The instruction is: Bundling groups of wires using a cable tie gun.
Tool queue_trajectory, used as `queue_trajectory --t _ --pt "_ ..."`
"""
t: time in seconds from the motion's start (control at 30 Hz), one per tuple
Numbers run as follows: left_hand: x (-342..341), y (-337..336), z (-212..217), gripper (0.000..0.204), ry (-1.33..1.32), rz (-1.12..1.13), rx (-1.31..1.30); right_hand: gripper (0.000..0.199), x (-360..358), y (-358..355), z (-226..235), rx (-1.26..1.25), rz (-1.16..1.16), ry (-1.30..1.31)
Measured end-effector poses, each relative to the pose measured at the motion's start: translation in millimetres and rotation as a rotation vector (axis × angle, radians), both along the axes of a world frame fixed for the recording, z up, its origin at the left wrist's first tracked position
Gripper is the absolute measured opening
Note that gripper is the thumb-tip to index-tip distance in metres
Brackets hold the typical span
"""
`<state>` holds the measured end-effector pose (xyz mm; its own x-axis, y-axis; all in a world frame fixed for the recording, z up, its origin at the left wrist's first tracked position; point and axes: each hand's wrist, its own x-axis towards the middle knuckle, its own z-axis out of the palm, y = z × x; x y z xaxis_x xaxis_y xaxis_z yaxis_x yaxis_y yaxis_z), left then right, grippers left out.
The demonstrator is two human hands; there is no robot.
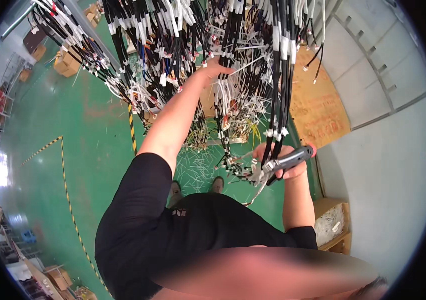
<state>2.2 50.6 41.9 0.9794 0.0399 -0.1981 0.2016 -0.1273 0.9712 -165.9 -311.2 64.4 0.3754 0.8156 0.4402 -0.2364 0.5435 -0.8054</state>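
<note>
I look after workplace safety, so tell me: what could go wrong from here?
White scraps litter the green floor near the shoes, so a foot could slip.
The handheld tool in the right grip has its nose at the black cables, and might nick or pinch one.
The left grip reaches into densely hanging cables, whose loose ends could snag or tangle.

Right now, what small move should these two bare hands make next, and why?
Perhaps lower the left hand to steady the hanging black cable bundle by the right hand: the right hand holds a dark grey, red-ended hand tool there, while the left hand is up among other black cables.
</note>
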Motion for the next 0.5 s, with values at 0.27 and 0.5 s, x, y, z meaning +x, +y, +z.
queue_trajectory --t 0.27,0.5 --pt "47 -14 -20 0.067 -0.043 -0.221 -0.044 0.023 2 -14 8 -0.01 -0.049 -0.028" --pt "58 10 -33 0.067 -0.079 -0.374 -0.044 0.024 5 -10 16 -0.061 -0.113 -0.056"
